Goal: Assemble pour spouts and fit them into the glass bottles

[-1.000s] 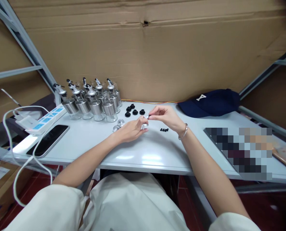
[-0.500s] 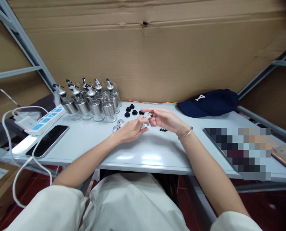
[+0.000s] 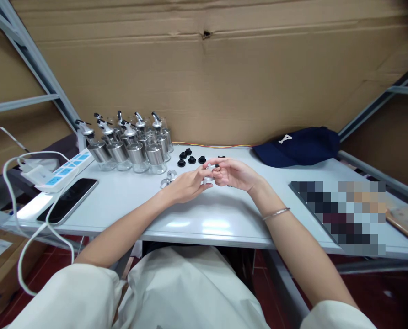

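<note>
L hand & R hand meet fingertip to fingertip just above the white table, both pinched on one small silver part; too tiny to tell more. R wrist wears a thin bangle. Just left of L hand, two metal rings lie on the table. Behind the hands, a few black caps. Further back-left, a cluster of glass bottles w/ silver spout tops. Far left: power strip, phone face up beside it. Back-right, a navy cap.
</note>
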`<state>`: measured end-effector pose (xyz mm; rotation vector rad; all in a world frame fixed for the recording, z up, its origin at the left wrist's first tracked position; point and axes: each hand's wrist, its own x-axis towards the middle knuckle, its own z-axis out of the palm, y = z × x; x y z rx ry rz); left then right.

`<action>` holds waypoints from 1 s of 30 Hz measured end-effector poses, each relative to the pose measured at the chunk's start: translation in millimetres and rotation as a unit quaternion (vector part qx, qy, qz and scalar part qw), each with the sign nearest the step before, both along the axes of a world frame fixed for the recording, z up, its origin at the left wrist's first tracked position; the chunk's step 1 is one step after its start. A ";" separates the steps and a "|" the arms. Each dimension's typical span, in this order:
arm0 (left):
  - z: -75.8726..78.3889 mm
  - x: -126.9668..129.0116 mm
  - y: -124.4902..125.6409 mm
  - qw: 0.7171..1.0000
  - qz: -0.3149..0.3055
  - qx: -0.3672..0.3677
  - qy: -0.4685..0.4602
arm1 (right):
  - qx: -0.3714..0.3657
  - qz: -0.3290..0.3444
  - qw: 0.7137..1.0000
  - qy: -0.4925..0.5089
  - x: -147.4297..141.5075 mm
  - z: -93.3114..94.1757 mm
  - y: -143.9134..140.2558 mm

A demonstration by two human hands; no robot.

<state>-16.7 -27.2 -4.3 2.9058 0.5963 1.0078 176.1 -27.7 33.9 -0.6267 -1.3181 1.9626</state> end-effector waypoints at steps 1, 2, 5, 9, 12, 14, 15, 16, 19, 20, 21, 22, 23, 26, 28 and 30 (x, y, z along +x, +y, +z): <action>0.1 -0.1 0.0 1.000 0.001 0.002 0.001 | 0.004 -0.001 1.000 0.003 -0.6 0.0 -0.2; 0.2 -0.1 0.1 1.000 0.001 0.005 0.000 | 0.009 -0.001 1.000 0.005 -1.0 0.1 -0.3; 0.1 0.0 0.3 1.000 0.002 0.009 0.000 | 0.018 0.000 1.000 0.004 -1.2 0.3 -0.6; -0.7 0.4 0.4 1.000 -0.008 0.015 -0.005 | 0.021 0.003 1.000 0.000 0.2 0.2 -0.1; -0.6 0.6 0.3 1.000 -0.008 0.019 -0.009 | 0.025 0.004 1.000 -0.002 1.0 -0.2 0.3; -0.2 0.5 0.1 1.000 -0.011 0.019 -0.013 | 0.026 0.008 1.000 -0.003 0.8 -0.2 0.3; 0.1 0.4 0.0 1.000 -0.013 0.017 -0.014 | 0.027 0.010 1.000 -0.001 0.6 0.0 0.1; 0.3 0.3 -0.1 1.000 -0.016 0.013 -0.014 | 0.027 0.011 1.000 0.001 0.4 0.2 -0.1; 0.8 -0.1 -0.3 1.000 -0.016 0.001 -0.011 | 0.027 0.015 1.000 0.003 -0.4 1.0 -0.8; 0.9 -0.3 -0.3 1.000 -0.014 -0.002 -0.009 | 0.028 0.015 1.000 0.002 -0.5 1.1 -0.9; 0.9 -0.4 -0.3 1.000 -0.012 -0.003 -0.008 | 0.028 0.016 0.999 0.000 -0.6 1.1 -1.0; 0.9 -0.5 -0.3 1.000 -0.010 -0.003 -0.007 | 0.028 0.016 0.999 -0.001 -0.5 0.9 -1.0; 0.9 -0.6 -0.3 1.000 -0.007 -0.002 -0.006 | 0.029 0.016 0.999 -0.002 -0.5 0.6 -0.8; 0.7 -0.4 -0.3 1.000 -0.001 -0.001 -0.004 | 0.033 0.018 0.999 -0.006 0.3 -1.0 0.2; 0.6 -0.2 -0.3 1.000 0.000 0.000 -0.003 | 0.034 0.018 0.999 -0.008 1.2 -1.8 0.9; 0.7 -0.1 -0.4 1.000 0.001 0.001 0.001 | 0.036 0.020 0.999 -0.006 2.2 -2.0 1.1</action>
